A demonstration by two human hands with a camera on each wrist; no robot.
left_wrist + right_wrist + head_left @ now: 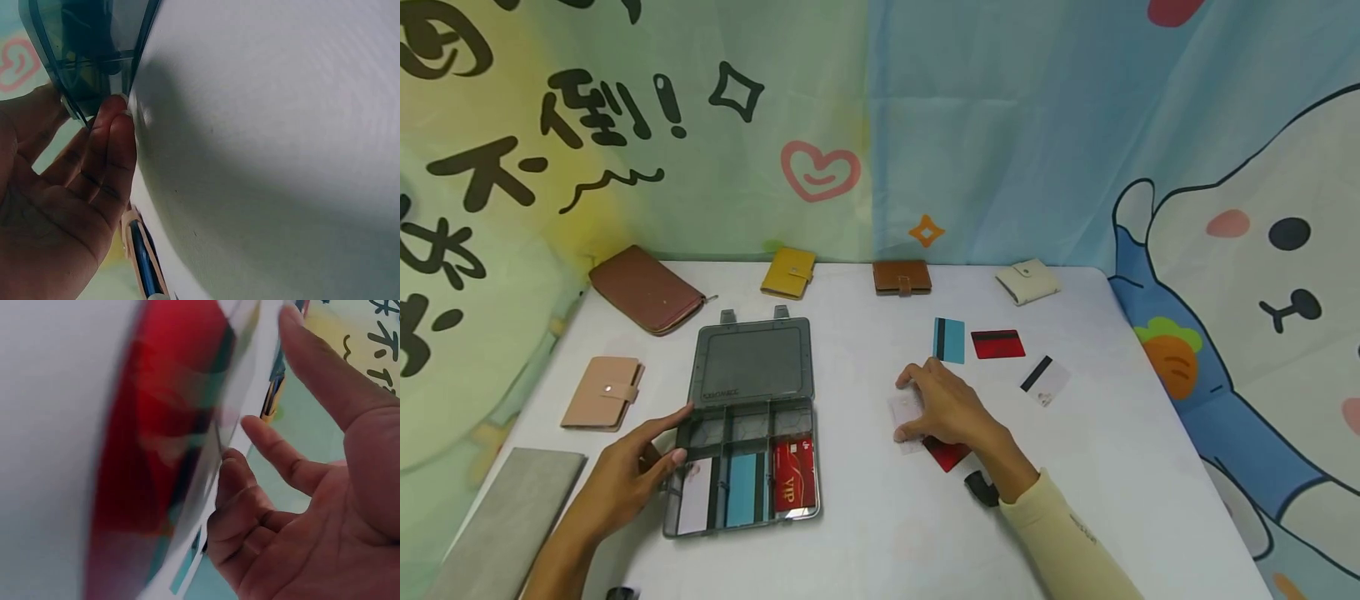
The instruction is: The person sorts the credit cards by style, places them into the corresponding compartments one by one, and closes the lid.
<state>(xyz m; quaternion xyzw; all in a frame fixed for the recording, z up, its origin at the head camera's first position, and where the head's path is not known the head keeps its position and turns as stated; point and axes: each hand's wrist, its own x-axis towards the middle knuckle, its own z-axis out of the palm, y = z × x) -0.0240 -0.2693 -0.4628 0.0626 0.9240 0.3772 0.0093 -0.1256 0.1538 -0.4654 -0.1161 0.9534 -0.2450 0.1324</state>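
My left hand (625, 471) grips the left side of an open, smoky see-through plastic box (751, 362). The thumb lies on its rim; in the left wrist view fingertips (115, 106) touch its wall. The box's front compartments hold a pale card (695, 496), a blue card (743, 492) and a red VIP card (794, 475). My right hand (951, 404) hovers low over a pale translucent card (902, 410), thumb and fingers spread at its edges. Under that hand lies another red card (947, 455), large and blurred in the right wrist view. Fingertip contact is unclear.
Behind the right hand lie a blue card (949, 340), a red card (997, 343) and a pale card (1046, 381). Several wallets, including a yellow one (788, 272), line the table's back. A grey folder-like item (512, 517) and tan wallet (601, 393) lie left.
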